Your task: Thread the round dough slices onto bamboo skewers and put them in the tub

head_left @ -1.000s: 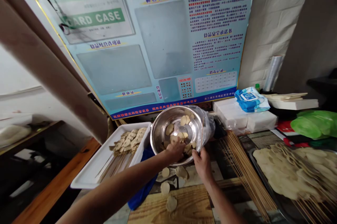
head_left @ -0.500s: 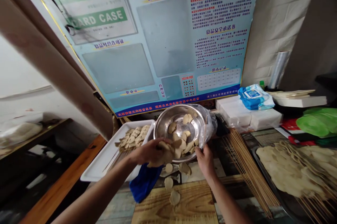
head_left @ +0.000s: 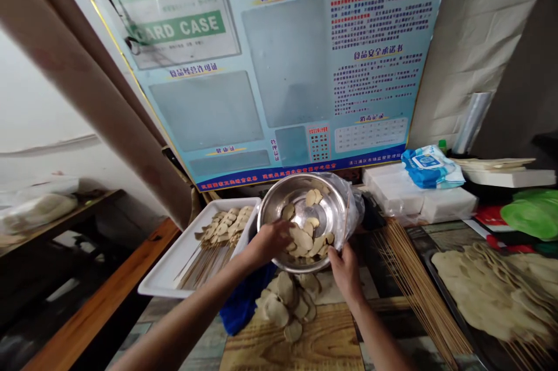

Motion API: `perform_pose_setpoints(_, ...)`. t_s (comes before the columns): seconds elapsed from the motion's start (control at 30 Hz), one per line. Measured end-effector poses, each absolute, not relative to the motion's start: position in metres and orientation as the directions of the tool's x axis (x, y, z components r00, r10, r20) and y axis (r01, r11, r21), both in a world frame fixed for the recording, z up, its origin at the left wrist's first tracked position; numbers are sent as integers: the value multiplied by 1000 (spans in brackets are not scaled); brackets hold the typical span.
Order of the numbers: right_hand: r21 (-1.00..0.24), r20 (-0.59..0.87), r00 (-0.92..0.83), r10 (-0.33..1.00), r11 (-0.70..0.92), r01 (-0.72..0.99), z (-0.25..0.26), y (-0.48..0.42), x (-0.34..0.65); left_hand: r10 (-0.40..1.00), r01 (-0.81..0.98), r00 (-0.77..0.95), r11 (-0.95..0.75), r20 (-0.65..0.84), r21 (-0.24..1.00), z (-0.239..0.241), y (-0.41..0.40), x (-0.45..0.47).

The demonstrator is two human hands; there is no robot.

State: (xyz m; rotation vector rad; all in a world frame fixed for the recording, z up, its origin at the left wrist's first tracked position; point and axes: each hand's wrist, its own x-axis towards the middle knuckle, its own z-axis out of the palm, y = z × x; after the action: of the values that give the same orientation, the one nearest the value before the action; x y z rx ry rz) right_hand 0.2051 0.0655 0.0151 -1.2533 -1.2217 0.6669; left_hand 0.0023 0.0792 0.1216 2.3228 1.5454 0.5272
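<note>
A steel bowl (head_left: 305, 180) leans toward me with pale, thin, round slices (head_left: 301, 237) in it. My left hand (head_left: 271, 242) reaches over its left rim to the slices, fingers stretched out and tips partly hidden. At the right rim, my right hand (head_left: 344, 263) is closed around a thin bamboo skewer (head_left: 347, 217) that points upward; whether it also grips the bowl I cannot tell. Below the bowl, a heap of slices (head_left: 285, 304) lies across the far edge of a wooden board (head_left: 322, 342).
Left of the bowl is a white tray (head_left: 159, 278) holding skewered slices. Bare skewers (head_left: 421, 289) lie to the right, beside a dark tray (head_left: 442, 295) loaded with skewered pale sheets. A blue cloth (head_left: 239, 307) and white tissue packs (head_left: 392, 188) are close by.
My left hand has let go of a handful of slices, now heaped at the board's far edge, and moved into the bowl. My right hand stays at the rim with the skewer.
</note>
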Motion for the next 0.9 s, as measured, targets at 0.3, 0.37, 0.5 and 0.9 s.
perform_pose_setpoints(0.3,-937,322,286,903,262,229,13,64,202,928,937,343,-348,146,10,79,181,12)
perform_pose_setpoints(0.37,-941,313,287,905,254,223,13,64,202,926,935,351,-353,140,-11,73,181,8)
perform_pose_setpoints(0.5,-946,301,288,909,246,213,13,63,202,921,930,362,-368,143,18,65,177,0)
perform_pose_setpoints(0.9,-943,312,299,902,258,208,14,64,202,861,807,358,-480,362,344,81,220,54)
